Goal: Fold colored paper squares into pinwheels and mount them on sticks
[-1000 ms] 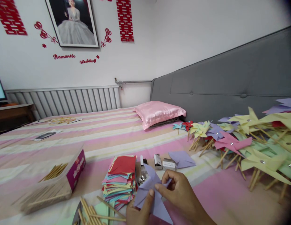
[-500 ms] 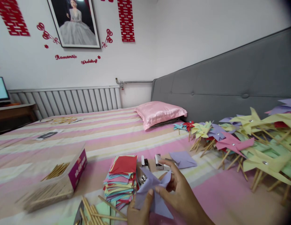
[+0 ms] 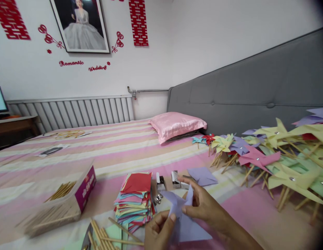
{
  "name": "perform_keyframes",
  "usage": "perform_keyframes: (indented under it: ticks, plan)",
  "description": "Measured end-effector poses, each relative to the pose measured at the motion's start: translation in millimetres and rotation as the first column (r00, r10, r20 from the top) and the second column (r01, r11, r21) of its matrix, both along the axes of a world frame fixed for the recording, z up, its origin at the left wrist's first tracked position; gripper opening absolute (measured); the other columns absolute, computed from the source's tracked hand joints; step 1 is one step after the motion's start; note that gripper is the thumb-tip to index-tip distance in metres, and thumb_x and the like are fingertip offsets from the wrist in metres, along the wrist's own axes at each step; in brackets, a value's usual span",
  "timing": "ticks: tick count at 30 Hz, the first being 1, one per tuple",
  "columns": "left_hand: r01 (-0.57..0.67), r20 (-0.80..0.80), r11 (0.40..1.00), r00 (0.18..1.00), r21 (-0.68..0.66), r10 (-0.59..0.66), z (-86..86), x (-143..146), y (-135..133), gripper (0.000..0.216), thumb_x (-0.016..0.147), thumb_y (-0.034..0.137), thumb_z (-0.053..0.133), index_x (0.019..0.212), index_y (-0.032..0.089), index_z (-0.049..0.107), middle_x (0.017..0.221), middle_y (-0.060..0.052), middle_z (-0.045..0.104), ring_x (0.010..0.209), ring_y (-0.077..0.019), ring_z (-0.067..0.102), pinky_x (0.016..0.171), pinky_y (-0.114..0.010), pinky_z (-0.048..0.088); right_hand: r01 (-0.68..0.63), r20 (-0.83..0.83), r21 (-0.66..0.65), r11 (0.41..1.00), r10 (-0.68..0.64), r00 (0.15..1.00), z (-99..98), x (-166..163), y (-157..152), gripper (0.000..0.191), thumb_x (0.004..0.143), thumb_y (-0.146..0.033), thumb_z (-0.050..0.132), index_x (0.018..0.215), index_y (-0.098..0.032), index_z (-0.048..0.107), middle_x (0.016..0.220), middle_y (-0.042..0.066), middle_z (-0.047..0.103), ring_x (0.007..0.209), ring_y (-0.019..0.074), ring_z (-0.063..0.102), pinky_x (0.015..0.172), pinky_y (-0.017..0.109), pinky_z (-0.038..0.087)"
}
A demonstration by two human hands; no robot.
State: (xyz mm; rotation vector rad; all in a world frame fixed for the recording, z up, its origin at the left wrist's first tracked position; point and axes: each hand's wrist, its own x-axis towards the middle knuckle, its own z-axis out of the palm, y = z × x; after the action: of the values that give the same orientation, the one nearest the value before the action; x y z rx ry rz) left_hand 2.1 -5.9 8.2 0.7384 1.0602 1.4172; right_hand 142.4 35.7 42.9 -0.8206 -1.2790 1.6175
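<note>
Between my two hands is a sheet of purple paper [image 3: 188, 227], cut and partly folded, with two of its points curled up toward the middle. My left hand [image 3: 159, 229] pinches it from the left with thumb and fingers. My right hand [image 3: 200, 205] grips a raised point from the right, index finger extended above it. Just beyond the paper lie several small silver metal pieces [image 3: 158, 198]. A stack of coloured paper squares [image 3: 135, 198], red on top, sits left of my hands. Another purple sheet [image 3: 203, 176] lies flat behind my right hand.
Two small open boxes [image 3: 160, 182] stand behind the metal pieces. Loose wooden sticks [image 3: 102, 236] lie at the front, beside part of a dark blade. A clear plastic box [image 3: 57, 211] holds more sticks. Many finished pinwheels [image 3: 258, 159] crowd the right, near a pink pillow [image 3: 178, 126].
The purple paper has turned and moved slightly right with both hands. Another point now curls up, and the silver pieces show more fully.
</note>
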Motion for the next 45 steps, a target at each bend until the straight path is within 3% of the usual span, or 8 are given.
perform_keyframes:
  ticks: [6,17,23,27,30,33,37,45]
  plan:
    - [-0.05,-0.077,0.998,0.996,0.04,0.053,2.8,6,-3,0.036,0.039,0.044,0.081,0.048,0.012,0.067,0.044,-0.005,0.063,0.043,-0.0117,0.052,0.045,-0.021,0.04,-0.059,0.068,-0.04,0.997,0.062,0.996,5.5,1,-4,0.077,0.051,-0.005,0.064,0.122,-0.017,0.038,0.058,-0.009,0.053,0.049,0.007,0.047,0.045,0.017,0.031]
    - [-0.119,-0.111,0.993,0.987,0.013,0.12,-17.8,5,3,0.043,0.035,0.049,0.08,0.045,0.011,0.062,0.04,-0.004,0.059,0.039,-0.0097,0.049,0.04,-0.019,0.035,-0.104,0.143,0.03,0.994,0.099,0.985,6.5,-1,-2,0.075,0.052,-0.006,0.059,0.123,-0.016,0.037,0.063,-0.007,0.06,0.053,0.0095,0.055,0.049,0.019,0.035]
    - [-0.178,-0.079,0.984,0.981,-0.006,0.177,-4.4,0,1,0.039,0.037,0.044,0.081,0.047,0.012,0.062,0.039,-0.002,0.058,0.037,-0.0088,0.049,0.039,-0.017,0.034,-0.024,0.205,0.186,0.982,-0.015,0.979,1.7,-7,-3,0.071,0.058,-0.013,0.066,0.124,-0.017,0.038,0.07,-0.003,0.06,0.058,0.0116,0.053,0.05,0.021,0.035]
    - [-0.244,-0.023,0.968,0.97,-0.054,0.244,5.6,-12,1,0.032,0.041,0.036,0.082,0.049,0.012,0.062,0.037,0.001,0.057,0.036,-0.0082,0.048,0.039,-0.017,0.037,0.124,0.222,0.375,0.919,-0.219,0.95,9.6,-6,-6,0.064,0.06,-0.022,0.07,0.12,-0.023,0.045,0.095,0.004,0.06,0.081,0.0187,0.055,0.069,0.031,0.042]
    - [-0.291,0.042,0.947,0.953,-0.136,0.299,7.4,-22,1,0.03,0.043,0.031,0.082,0.053,0.014,0.059,0.039,0.003,0.059,0.035,-0.0089,0.049,0.038,-0.018,0.038,0.187,0.235,0.479,0.858,-0.33,0.914,18.4,-2,-10,0.041,0.07,-0.02,0.062,0.11,-0.022,0.053,0.078,0.0,0.057,0.069,0.015,0.052,0.067,0.029,0.042]
    - [-0.278,0.099,0.944,0.949,-0.179,0.298,8.6,-29,2,0.026,0.048,0.027,0.08,0.059,0.015,0.06,0.039,0.004,0.059,0.032,-0.0087,0.049,0.033,-0.017,0.034,0.015,0.312,0.447,0.895,-0.171,0.935,23.1,0,-16,0.024,0.074,-0.018,0.057,0.097,-0.019,0.061,0.06,-0.003,0.053,0.055,0.0116,0.048,0.055,0.024,0.041]
    - [-0.198,0.234,0.967,0.944,-0.163,0.233,13.7,-28,2,0.019,0.052,0.019,0.078,0.061,0.013,0.062,0.047,0.002,0.064,0.042,-0.011,0.058,0.04,-0.017,0.04,-0.27,0.46,0.357,0.894,0.084,0.884,21.1,-5,-21,0.035,0.067,-0.007,0.057,0.097,-0.021,0.068,0.064,0.0,0.066,0.056,0.0124,0.056,0.055,0.023,0.043]
    - [-0.124,0.331,0.984,0.93,-0.13,0.161,13.5,-19,-1,0.022,0.049,0.02,0.08,0.05,0.013,0.059,0.045,0.001,0.062,0.044,-0.0113,0.057,0.044,-0.019,0.045,-0.253,0.495,0.42,0.871,0.014,0.869,18.2,-14,-23,0.029,0.064,-0.004,0.062,0.08,-0.025,0.075,0.07,0.001,0.074,0.062,0.0155,0.063,0.059,0.022,0.046]
